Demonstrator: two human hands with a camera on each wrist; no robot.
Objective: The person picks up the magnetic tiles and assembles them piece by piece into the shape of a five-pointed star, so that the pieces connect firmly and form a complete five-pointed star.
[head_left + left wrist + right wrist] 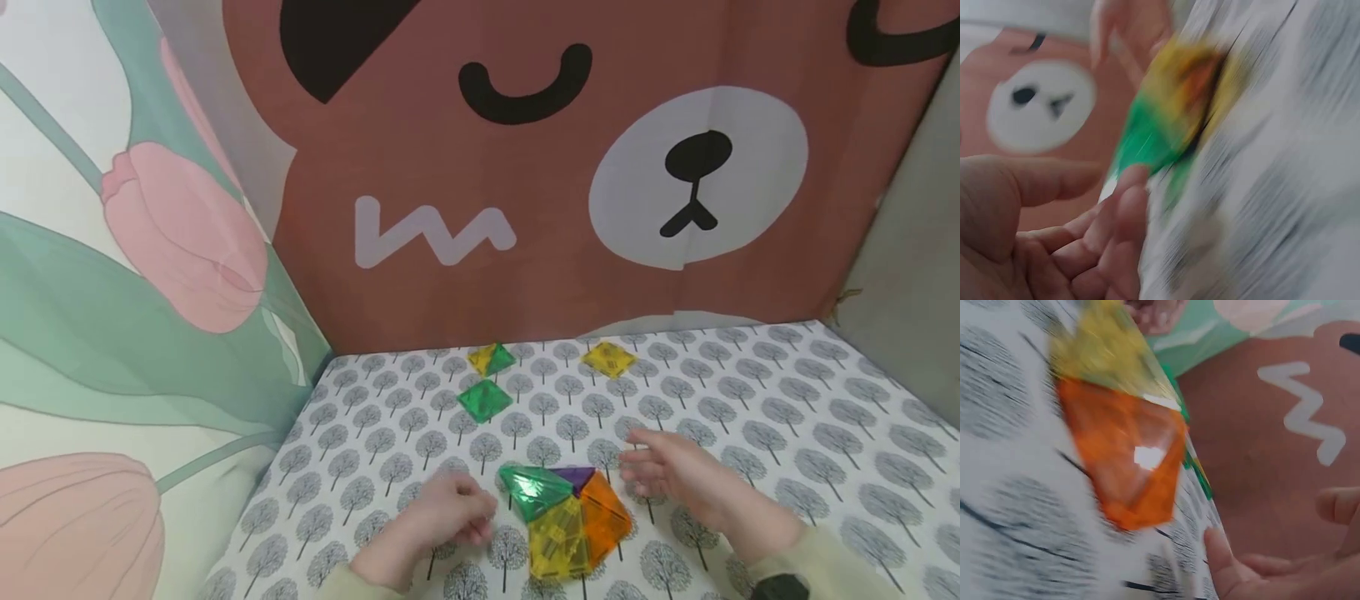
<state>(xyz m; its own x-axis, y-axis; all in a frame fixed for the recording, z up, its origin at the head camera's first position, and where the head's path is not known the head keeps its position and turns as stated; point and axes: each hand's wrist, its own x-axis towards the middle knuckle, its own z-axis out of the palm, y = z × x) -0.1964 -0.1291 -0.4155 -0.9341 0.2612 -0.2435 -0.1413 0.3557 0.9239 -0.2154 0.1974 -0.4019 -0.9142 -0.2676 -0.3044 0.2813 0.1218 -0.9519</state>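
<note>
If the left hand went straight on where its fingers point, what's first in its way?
The left hand would most likely meet the nearer green tile first, the one beside the nearest yellow tile. Depth is unclear, so it might pass just over it.

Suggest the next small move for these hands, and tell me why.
Probably bring the left hand and right hand inward to take the multicoloured tile shape by its sides. It sits between them, and neither hand appears to grip anything. The green piece lies farther back, so it could likely wait.
</note>
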